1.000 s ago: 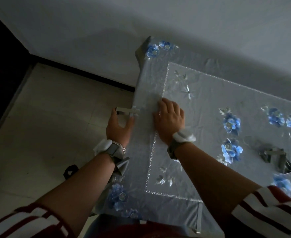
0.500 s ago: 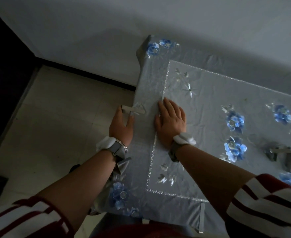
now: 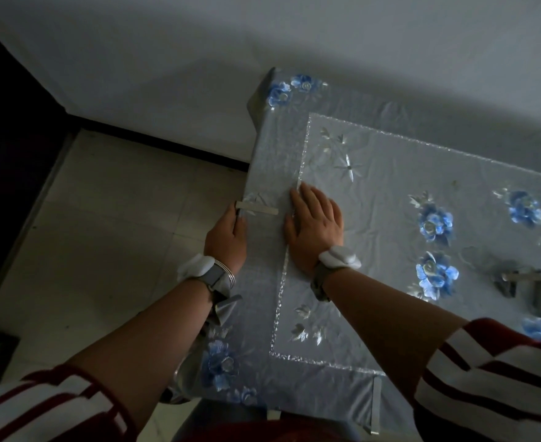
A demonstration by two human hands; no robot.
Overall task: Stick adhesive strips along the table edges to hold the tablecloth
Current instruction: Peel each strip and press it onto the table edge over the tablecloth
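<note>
A silvery tablecloth [image 3: 374, 199] with blue flowers covers the table. A grey strip [image 3: 258, 208] lies across the table's left edge. My left hand [image 3: 226, 239] pinches the strip's outer end, which overhangs the edge. My right hand [image 3: 317, 226] lies flat on the cloth, fingers apart, just right of the strip. Another strip [image 3: 376, 405] is stuck over the near edge. Several loose strips [image 3: 527, 283] sit in a pile at the right.
A pale tiled floor [image 3: 103, 250] lies to the left of the table. A white wall [image 3: 263, 43] with a dark skirting runs behind. A folded corner of cloth [image 3: 224, 306] hangs below my left wrist.
The strip has moved onto the table's left edge and now lies flatter on the cloth. My right hand has stayed pressed on the cloth.
</note>
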